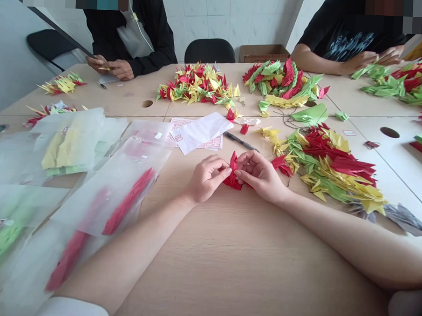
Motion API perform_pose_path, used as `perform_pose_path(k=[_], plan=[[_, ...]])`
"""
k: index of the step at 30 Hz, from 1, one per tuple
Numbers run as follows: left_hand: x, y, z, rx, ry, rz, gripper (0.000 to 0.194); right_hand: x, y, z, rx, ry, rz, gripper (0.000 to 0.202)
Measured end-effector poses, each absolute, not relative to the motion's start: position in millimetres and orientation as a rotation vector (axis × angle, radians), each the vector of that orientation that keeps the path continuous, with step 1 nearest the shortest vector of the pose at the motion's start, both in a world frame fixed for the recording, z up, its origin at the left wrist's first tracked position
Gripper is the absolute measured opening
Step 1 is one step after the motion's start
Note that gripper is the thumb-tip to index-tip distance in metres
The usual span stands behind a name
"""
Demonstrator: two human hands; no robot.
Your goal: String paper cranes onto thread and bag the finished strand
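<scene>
A red paper crane (233, 164) is held upright just above the table between my two hands. My left hand (208, 176) pinches its left side between thumb and forefinger. From the other side, my right hand (261, 175) grips it with thumb and bent fingers, which hide part of the paper. More red folded paper (281, 165) lies just beyond my right hand, leading to a long bundle of red, yellow and green cranes (333, 163). Behind my hands a black pen (240, 141) rests near a white paper sheet (203, 129).
Clear plastic bags (125, 196) with red, yellow and green folded paper cover the left side. Farther back lie a mixed crane pile (200, 85) and a coiled crane string (277, 79). Two people sit across the table, one's hands (112, 69) holding something small and yellow.
</scene>
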State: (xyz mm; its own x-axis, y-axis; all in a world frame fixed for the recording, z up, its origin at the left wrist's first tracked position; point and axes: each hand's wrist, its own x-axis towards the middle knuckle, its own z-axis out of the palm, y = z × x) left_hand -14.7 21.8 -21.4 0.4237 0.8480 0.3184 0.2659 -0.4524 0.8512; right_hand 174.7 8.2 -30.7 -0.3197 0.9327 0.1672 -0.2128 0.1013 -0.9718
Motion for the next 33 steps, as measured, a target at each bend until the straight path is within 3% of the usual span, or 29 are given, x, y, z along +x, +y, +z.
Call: perform_pose_path(k=[10, 20, 33], plan=[[-15, 20, -20, 1.961, 0.966, 1.038, 0.024, 175, 8, -30, -0.848, -1.395, 1.399, 0.038], [-15, 21, -22, 1.746, 0.918, 0.966, 0.019, 180, 8, -25, -0.843, -1.525, 1.381, 0.022], [-15, 21, -20, 1.645, 0.875, 0.939, 0.026, 185, 5, -21, -0.862, -1.793, 1.063, 0.022]])
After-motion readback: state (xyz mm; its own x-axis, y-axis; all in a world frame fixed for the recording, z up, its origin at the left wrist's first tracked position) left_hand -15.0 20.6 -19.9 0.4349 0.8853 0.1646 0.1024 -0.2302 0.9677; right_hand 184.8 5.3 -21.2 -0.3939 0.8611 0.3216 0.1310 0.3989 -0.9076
